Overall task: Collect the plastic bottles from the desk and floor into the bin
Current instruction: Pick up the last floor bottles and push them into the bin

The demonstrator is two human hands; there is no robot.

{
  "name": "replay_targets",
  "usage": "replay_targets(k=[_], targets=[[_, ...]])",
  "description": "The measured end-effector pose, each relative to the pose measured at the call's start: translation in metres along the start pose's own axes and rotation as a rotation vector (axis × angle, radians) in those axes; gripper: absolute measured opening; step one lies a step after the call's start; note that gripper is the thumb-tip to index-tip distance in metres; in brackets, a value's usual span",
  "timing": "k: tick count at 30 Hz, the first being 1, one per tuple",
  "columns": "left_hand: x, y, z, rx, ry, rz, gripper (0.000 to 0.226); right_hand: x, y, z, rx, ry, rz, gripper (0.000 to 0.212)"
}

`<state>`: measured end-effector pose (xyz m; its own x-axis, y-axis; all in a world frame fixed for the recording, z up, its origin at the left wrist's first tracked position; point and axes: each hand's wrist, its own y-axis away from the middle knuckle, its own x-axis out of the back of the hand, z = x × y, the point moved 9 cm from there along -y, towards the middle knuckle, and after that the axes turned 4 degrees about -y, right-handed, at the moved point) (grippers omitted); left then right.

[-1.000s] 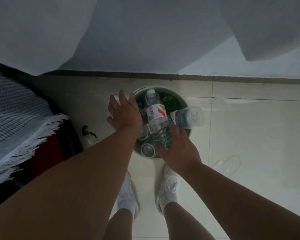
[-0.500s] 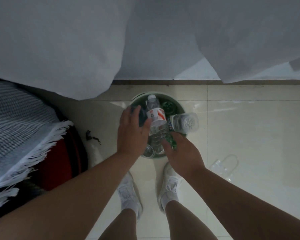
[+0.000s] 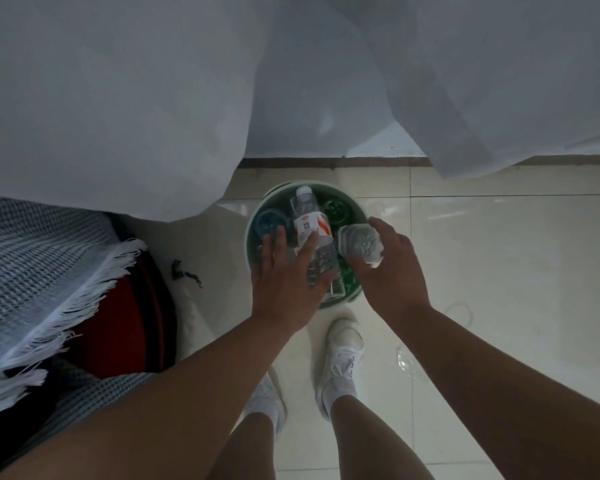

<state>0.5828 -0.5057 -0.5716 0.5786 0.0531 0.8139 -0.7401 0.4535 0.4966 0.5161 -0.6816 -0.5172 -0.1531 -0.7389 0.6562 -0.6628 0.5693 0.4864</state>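
bottles (image 3: 310,227): at least four in one bin (image 3: 302,183); right hand (image 3: 392,268) grips one

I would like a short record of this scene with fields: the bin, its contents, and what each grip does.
bin: green, round, on the floor
inside: green bottle, blue bottle
on top: labelled bottle, lying, cap away from the person
left grip: fingers straight, over the labelled bottle, seems to touch it
right grip: holds clear bottle over the bin's right rim
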Motion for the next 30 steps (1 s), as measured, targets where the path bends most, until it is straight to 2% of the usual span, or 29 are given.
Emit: replay_targets(k=[3,12,20,25,30], targets=[[-0.007,-0.001,-0.006,0.028,0.015,-0.089,0.078,-0.012,0.004,0.000,0.000,0.072,-0.033,0.055],[-0.011,-0.003,-0.008,-0.011,0.017,-0.112,0.076,-0.035,-0.002,0.014,0.023,0.120,0.002,0.035],[-0.013,-0.005,-0.015,-0.034,0.096,-0.150,0.075,-0.047,-0.014,0.021,0.080,0.153,-0.034,0.052],[-0.006,-0.004,-0.015,0.024,0.154,-0.249,0.072,-0.037,-0.011,0.023,0.042,0.096,-0.125,0.073],[0.010,0.000,-0.016,0.060,0.220,-0.248,0.065,-0.020,-0.002,0.031,-0.066,0.033,-0.126,0.092]])
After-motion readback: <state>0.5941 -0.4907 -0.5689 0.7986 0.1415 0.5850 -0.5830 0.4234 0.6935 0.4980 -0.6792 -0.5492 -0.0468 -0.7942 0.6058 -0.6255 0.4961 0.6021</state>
